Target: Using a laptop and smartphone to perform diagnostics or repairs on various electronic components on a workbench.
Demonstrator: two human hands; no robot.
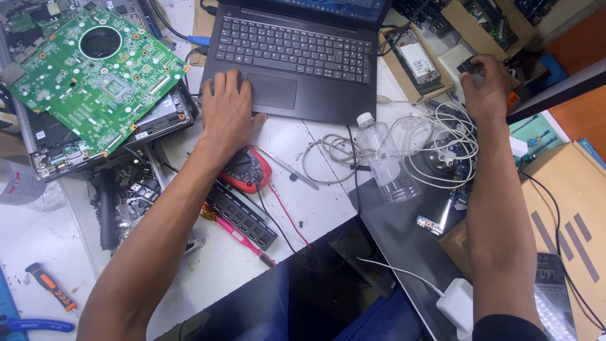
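The fingers of the left hand (228, 108) lie spread and flat, palm down, on the front left corner of the open dark grey laptop (295, 60) in the upper middle of the frame, just left of its touchpad; they grip nothing. The fingers of the right hand (486, 85), at the upper right, curl closed around a small black rectangular part (468, 65), pinched between thumb and fingertips above the bench; what kind of part it is cannot be told.

Just below the left wrist lies a red-cased multimeter with a black dial (245, 168), its red and black leads trailing toward the lower middle; beside it sits a long black strip of keys or sockets (243, 218) with a pink-handled brush (243, 239) along its lower edge. Between the two forearms a clear plastic bottle with a white cap (385, 161) lies tilted among a tangle of white cables (435, 136). At the upper left a large green circuit board with a round fan (95, 72) rests on an opened laptop base; at the lower left lies an orange-and-black screwdriver (50, 287); at the lower right a white power adapter (457, 303) sits beside a brown cardboard box (568, 208).
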